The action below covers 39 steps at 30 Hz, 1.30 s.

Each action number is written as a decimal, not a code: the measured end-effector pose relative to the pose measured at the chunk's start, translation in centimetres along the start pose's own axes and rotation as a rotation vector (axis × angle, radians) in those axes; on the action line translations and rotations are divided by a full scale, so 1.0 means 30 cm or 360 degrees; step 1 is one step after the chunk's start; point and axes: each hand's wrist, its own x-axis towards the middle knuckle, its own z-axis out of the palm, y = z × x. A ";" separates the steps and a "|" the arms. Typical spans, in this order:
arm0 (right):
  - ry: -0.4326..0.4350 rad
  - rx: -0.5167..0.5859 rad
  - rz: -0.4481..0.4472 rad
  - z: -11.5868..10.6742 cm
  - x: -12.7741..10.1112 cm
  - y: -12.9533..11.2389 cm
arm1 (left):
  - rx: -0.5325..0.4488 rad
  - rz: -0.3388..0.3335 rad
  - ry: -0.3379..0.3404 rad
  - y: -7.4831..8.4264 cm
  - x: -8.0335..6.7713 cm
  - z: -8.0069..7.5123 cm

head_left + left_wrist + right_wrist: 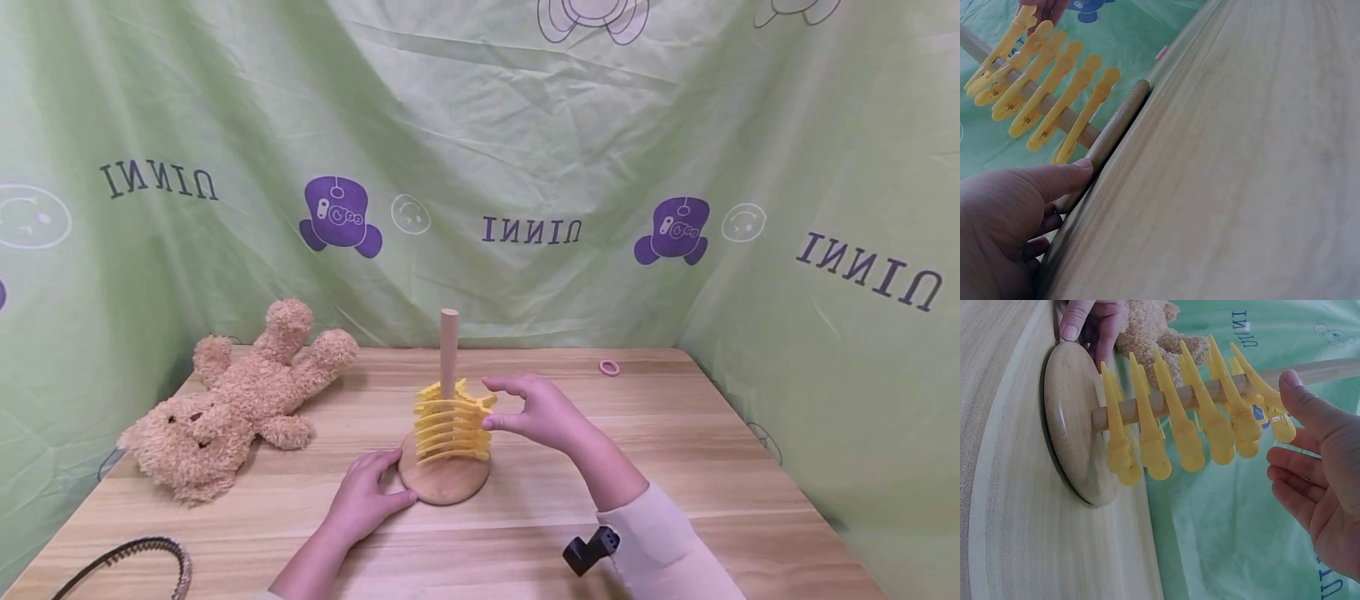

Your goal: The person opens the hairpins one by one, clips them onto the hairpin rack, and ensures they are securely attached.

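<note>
Right now the left hand (365,493) rests on the bench (675,467) with its fingers straight against the rim of the round wooden base (442,482); its grip curls round nothing, and in the left wrist view the thumb (1054,178) presses flat on the base's edge. From that base a wooden peg (448,350) stands upright, and a stack of yellow clips (452,423) is threaded on it, just above the left hand's fingertips.

The right hand (536,412) is beside the stack on its other side, fingers relaxed and spread. Its grip is open: in the right wrist view the thumb tip (1291,384) lies just at the uppermost clips, but whether it touches them cannot be told, and the other fingers stand clear of them.

Farther from the left hand, out past its far side, a brown teddy bear (232,400) lies on its back. Nearer the person on that side lies a dark hairband (135,554). Beyond the right hand, near the bench's back edge, lies a small pink ring (609,367). Green printed cloth (525,125) hangs behind.
</note>
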 end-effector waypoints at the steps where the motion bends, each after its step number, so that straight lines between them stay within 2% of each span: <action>1: 0.0002 -0.0007 -0.0003 0.000 0.000 -0.001 | 0.0001 0.0002 0.0000 0.000 0.000 0.000; 16: -0.0009 -0.0022 0.0021 -0.002 0.001 -0.003 | -0.0009 0.0009 0.0012 0.001 -0.002 -0.001; 22: -0.0004 -0.0039 0.0033 0.000 0.002 -0.006 | -0.0003 0.0044 0.0039 -0.001 -0.002 0.002; 30: -0.0022 -0.0013 0.0014 0.009 0.007 -0.002 | -0.0012 0.0026 0.0016 0.001 -0.003 -0.003; 39: -0.0028 -0.0075 -0.0006 0.008 0.024 -0.004 | -0.0001 0.0043 0.0038 0.001 -0.004 -0.002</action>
